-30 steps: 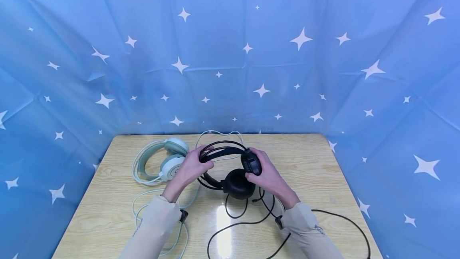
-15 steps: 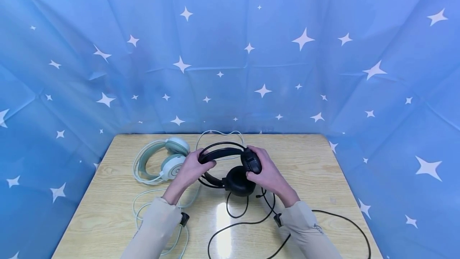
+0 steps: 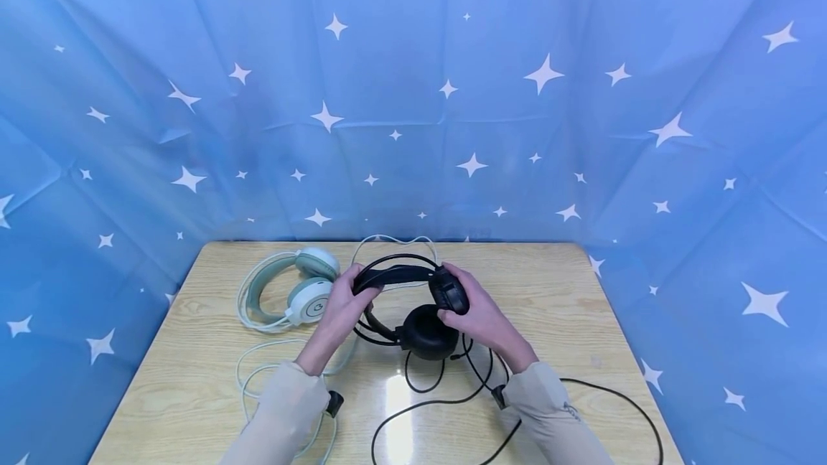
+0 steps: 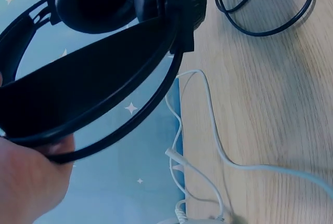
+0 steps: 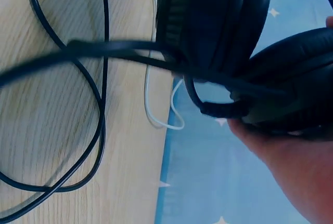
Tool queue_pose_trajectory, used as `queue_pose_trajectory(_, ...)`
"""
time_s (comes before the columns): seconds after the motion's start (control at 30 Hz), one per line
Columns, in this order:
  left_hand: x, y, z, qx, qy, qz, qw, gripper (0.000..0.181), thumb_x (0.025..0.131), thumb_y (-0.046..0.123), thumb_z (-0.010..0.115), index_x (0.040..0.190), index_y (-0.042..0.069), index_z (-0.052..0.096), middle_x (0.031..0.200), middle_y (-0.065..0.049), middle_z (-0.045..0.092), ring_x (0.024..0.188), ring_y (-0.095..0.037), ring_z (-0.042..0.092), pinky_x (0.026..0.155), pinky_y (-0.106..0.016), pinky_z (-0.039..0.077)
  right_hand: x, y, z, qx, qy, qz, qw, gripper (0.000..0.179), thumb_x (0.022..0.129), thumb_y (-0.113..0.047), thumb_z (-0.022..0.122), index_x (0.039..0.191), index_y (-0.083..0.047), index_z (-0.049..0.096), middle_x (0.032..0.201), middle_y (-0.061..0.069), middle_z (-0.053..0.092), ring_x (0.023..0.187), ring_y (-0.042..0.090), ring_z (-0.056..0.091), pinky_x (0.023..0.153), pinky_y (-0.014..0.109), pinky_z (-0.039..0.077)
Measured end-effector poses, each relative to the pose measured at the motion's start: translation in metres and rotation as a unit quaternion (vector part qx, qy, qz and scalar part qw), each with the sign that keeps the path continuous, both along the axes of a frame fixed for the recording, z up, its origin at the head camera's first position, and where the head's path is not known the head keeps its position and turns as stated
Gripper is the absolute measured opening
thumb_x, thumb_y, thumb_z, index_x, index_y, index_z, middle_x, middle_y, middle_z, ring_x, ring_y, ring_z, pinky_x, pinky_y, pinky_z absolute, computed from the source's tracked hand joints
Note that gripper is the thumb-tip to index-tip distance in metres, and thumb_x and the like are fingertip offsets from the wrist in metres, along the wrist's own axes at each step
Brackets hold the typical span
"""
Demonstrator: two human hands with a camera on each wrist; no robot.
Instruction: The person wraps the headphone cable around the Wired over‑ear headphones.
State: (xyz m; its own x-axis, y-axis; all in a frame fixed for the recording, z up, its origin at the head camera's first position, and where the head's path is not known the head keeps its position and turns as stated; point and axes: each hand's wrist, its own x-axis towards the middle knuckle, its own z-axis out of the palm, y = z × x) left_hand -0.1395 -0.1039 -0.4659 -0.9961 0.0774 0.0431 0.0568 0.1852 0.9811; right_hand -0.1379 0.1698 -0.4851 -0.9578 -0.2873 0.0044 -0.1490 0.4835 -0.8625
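Both hands hold a black wired headset (image 3: 429, 332) above the middle of the table. My left hand (image 3: 342, 307) grips the headband (image 4: 78, 83) near its crown, thumb on the near side. On the other side, my right hand (image 3: 481, 314) grips the far ear cup (image 3: 449, 290), thumb across its near edge. The second ear cup hangs closer to me, its dark pad facing up. A thin microphone boom with a small tip (image 5: 223, 110) shows in the right wrist view. The headset's black cable (image 3: 446, 401) trails down onto the table.
A white and green headset (image 3: 310, 300) lies at the left back of the wooden table (image 3: 549, 293). Its pale cable (image 3: 248, 357) loops over the left part and behind the black headset. A blue curtain with white stars (image 3: 413, 128) hangs behind the table.
My left hand has turned slightly on the headband and shifted a little left. The black headset moves only slightly; the right hand keeps its grip on the ear cup.
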Motion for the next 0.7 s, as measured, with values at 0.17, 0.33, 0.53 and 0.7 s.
queue_pose_trajectory(0.17, 0.005, 0.002, -0.001, 0.006, 0.032, 0.058, 0.9978, 0.014, 0.088, 0.011, 0.069, 0.097, 0.002, 0.063, 0.067, -0.003, 0.056, 0.055, -0.015, 0.053, 0.055, -0.026, 0.042, 0.003, 0.003, 0.002, -0.02, -0.029, 0.031, 0.9989, 0.088, 0.09, -0.034, 0.076, 0.164, -0.025, 0.028, 0.16, 0.013, 0.038, 0.133, 0.032, 0.05, 0.105, 0.051, 0.043)
queue_pose_trajectory(0.33, 0.008, -0.002, -0.001, 0.042, 0.046, 0.092, 0.9938, 0.01, 0.088, 0.006, 0.068, 0.094, 0.0, 0.062, 0.069, -0.001, 0.054, 0.054, -0.013, 0.051, 0.053, -0.024, 0.042, 0.01, 0.019, 0.01, -0.032, -0.015, 0.053, 0.998, 0.073, 0.104, -0.035, 0.061, 0.165, -0.015, 0.026, 0.166, 0.014, 0.03, 0.147, 0.04, 0.037, 0.114, 0.059, 0.034)
queue_pose_trajectory(0.53, 0.007, -0.015, 0.008, 0.123, 0.051, 0.098, 0.9863, 0.009, 0.09, 0.002, 0.064, 0.094, -0.002, 0.057, 0.07, -0.003, 0.053, 0.053, -0.012, 0.048, 0.054, -0.023, 0.042, 0.019, 0.052, 0.02, -0.031, 0.047, 0.001, 0.9984, 0.052, 0.114, -0.035, 0.029, 0.157, -0.009, 0.044, 0.161, 0.013, 0.042, 0.147, 0.04, 0.038, 0.117, 0.061, 0.029)
queue_pose_trajectory(0.7, 0.009, -0.022, 0.015, 0.183, 0.063, 0.117, 0.9741, 0.007, 0.088, -0.002, 0.06, 0.091, 0.004, 0.058, 0.068, 0.0, 0.054, 0.052, -0.011, 0.048, 0.054, -0.023, 0.043, 0.024, 0.076, 0.017, -0.041, 0.052, -0.055, 0.9963, 0.056, 0.115, -0.039, 0.022, 0.149, -0.01, 0.055, 0.151, 0.008, 0.055, 0.141, 0.035, 0.048, 0.115, 0.052, 0.033)
